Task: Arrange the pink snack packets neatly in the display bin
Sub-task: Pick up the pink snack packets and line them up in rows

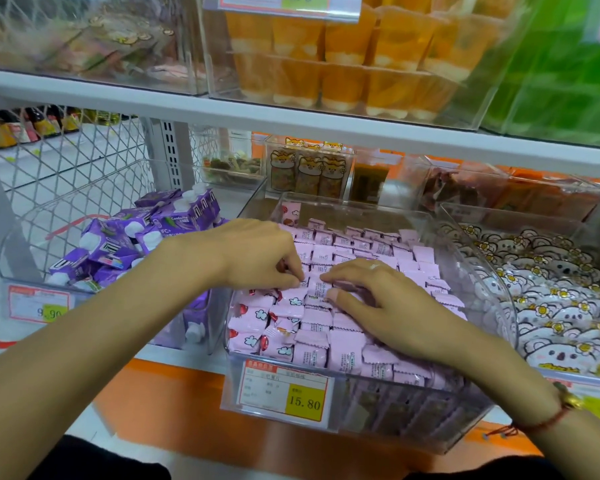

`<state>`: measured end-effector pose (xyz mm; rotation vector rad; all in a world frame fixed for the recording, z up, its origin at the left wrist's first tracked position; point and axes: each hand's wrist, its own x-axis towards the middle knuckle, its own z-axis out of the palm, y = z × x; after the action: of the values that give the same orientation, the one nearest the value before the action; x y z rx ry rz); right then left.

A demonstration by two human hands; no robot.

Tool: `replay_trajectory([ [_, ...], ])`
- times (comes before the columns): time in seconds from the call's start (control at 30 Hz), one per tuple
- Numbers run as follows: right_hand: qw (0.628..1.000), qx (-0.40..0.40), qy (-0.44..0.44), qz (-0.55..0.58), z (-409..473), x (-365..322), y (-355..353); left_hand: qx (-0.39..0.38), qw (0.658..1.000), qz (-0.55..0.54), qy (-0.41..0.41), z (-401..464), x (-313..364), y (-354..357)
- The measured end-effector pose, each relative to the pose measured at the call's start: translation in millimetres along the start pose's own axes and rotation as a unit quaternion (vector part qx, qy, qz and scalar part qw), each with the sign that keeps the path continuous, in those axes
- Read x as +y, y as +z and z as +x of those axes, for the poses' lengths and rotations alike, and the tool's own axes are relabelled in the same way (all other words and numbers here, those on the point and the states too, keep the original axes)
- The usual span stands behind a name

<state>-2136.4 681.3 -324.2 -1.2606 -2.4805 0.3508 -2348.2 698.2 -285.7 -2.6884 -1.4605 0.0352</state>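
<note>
Left hand: reaches in from the left, knuckles up, fingers curled down, fingertips pinching the edge of one pink packet near the middle of the bin.
Right hand: lies palm down over the packets, fingers nearly straight and pointing left, pressing on them without gripping anything; a red cord bracelet circles the wrist.
Pink packets: too many to count, filling the bin in rough rows, several at the front left lying crooked.
Bin: one clear plastic bin on the shelf, with one price tag on its front.
Neighbours: one bin of purple cartons to the left, one bin of white packets to the right.
</note>
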Motion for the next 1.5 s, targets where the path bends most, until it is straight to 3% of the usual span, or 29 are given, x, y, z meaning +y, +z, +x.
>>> replay_trajectory([
  [0.17,0.996,0.088,0.013,0.011,9,1,-5,0.116,0.986,-0.108,-0.045,4,-2,3],
  [0.3,1.0,0.004,0.006,-0.014,13,-3,2,0.149,0.987,-0.043,-0.052,18,-3,6],
  [0.4,0.995,-0.069,0.016,-0.064,11,-4,5,0.1,0.994,-0.005,-0.042,24,-9,10],
  [0.53,0.995,-0.078,0.018,-0.064,10,-7,-2,0.058,0.998,0.014,-0.034,30,-11,15],
  [0.83,0.994,-0.065,0.015,-0.087,8,-10,-1,0.117,0.991,-0.054,-0.047,26,-10,18],
  [1.0,0.994,-0.068,0.016,-0.086,9,-11,-2,0.214,0.969,-0.085,-0.088,22,-4,20],
  [1.07,0.993,-0.072,0.014,-0.09,9,-10,-2,0.274,0.945,-0.14,-0.113,20,-2,20],
  [1.17,0.993,-0.072,0.015,-0.096,9,-8,-1,0.359,0.879,-0.272,-0.157,14,-2,18],
  [1.33,0.998,-0.048,0.0,-0.046,10,-6,0,0.45,0.712,-0.496,-0.212,2,-4,8],
  [1.43,0.988,0.077,0.035,0.127,11,-8,-5,0.48,0.597,-0.595,-0.243,-3,2,-4],
  [1.5,0.965,0.184,0.053,0.182,11,-7,-9,0.46,0.549,-0.656,-0.238,-3,8,-8],
])
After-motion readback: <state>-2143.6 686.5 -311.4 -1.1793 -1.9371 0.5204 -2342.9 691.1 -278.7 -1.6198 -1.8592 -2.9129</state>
